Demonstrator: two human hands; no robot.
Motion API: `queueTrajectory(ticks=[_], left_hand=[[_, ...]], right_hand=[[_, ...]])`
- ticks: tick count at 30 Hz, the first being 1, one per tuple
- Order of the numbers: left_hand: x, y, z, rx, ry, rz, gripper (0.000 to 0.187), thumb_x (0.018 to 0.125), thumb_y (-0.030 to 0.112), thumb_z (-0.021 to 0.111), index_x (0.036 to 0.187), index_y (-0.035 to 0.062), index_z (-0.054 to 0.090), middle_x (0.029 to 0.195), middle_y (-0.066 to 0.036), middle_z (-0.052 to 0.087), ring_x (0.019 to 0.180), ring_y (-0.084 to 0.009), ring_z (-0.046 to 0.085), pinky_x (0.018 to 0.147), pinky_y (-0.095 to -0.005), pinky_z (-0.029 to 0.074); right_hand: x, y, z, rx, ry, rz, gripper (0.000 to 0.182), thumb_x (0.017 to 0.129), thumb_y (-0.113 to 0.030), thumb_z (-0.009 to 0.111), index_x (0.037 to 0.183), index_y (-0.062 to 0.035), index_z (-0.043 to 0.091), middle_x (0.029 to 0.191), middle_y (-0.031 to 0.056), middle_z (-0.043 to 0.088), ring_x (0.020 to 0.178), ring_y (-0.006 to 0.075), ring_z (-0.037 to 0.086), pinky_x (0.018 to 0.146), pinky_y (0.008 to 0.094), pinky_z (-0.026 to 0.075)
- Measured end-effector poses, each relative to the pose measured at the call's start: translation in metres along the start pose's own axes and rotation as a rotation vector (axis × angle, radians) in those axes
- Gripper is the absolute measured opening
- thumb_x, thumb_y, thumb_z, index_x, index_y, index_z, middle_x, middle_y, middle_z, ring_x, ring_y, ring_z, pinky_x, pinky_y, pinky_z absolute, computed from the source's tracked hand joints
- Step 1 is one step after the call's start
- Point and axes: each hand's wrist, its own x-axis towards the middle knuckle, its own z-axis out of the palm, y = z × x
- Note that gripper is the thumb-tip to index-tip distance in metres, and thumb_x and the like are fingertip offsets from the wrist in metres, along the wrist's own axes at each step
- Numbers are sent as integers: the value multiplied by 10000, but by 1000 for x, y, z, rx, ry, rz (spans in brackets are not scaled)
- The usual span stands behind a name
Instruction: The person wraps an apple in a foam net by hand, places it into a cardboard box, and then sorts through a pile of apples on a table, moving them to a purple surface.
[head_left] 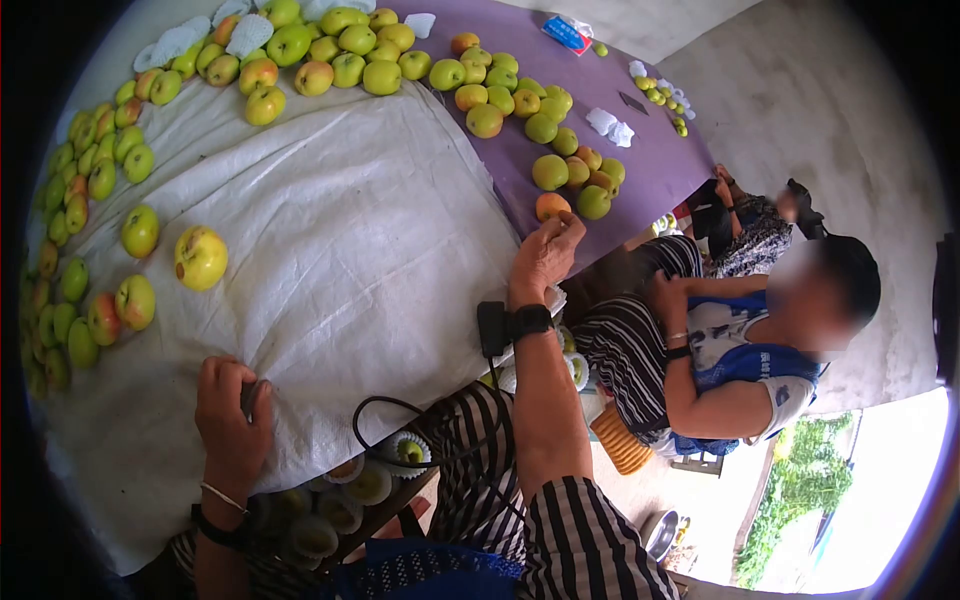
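At the near edge of the purple tabletop, my right hand point(545, 258) has its fingers bent against an orange-red apple point(552, 207). Green and yellowish apples point(550, 172) lie just beyond it. My left hand point(232, 415) is closed over the white cloth point(340, 250). A small dark object point(254, 398) shows between its thumb and fingers; its kind cannot be made out. Further up the cloth, a yellow apple with a brown patch point(201, 258) sits apart from the long row of apples point(100, 170) along the far side.
White foam nets point(178, 42) lie among the far apples, with more foam pieces point(610, 127) and a tissue pack point(568, 34) on the purple tabletop point(620, 200). Net-wrapped apples point(408, 450) sit below the near edge. A cable point(358, 425) hangs by my right wrist. Another person point(720, 360) sits at right.
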Motion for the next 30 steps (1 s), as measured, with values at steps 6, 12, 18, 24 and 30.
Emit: queueTrajectory(ticks=[6, 12, 18, 24, 30], left_hand=[[4, 8, -3, -12, 14, 6, 211, 817, 45, 724, 949, 51, 560, 1032, -168, 571, 935, -382, 602, 794, -459, 507], [4, 6, -3, -46, 7, 12, 212, 824, 26, 705, 971, 38, 552, 1004, -178, 545, 940, -398, 582, 825, -460, 490], [4, 7, -3, -39, 1, 15, 215, 827, 22, 700, 978, 38, 548, 1011, -179, 544, 930, -398, 580, 822, -459, 489], [4, 7, -2, -56, 3, 15, 214, 824, 16, 692, 976, 38, 544, 1017, -178, 541, 932, -399, 579, 820, -461, 487], [2, 4, 2, -14, 21, 4, 232, 811, 32, 719, 969, 54, 551, 1042, -165, 565, 942, -388, 599, 806, -464, 506]], right_hand=[[-2, -2, 3, 64, 32, -44, 289, 1018, -263, 512, 1189, -60, 628, 1053, 237, 723, 978, 437, 691, 856, 482, 525], [-5, 0, 5, 39, -53, -232, 271, 966, -294, 605, 1005, -48, 712, 898, 187, 722, 827, 368, 698, 765, 436, 539], [0, 8, 13, 54, -132, -469, 319, 951, -335, 650, 760, -81, 664, 676, 130, 659, 636, 371, 647, 629, 449, 524], [0, 8, 12, -48, -213, -315, 393, 943, -403, 636, 726, -77, 613, 665, 162, 604, 637, 412, 622, 587, 466, 483], [-1, 4, 10, -46, -190, -314, 395, 938, -412, 625, 731, -76, 609, 685, 158, 633, 674, 418, 652, 605, 476, 493]])
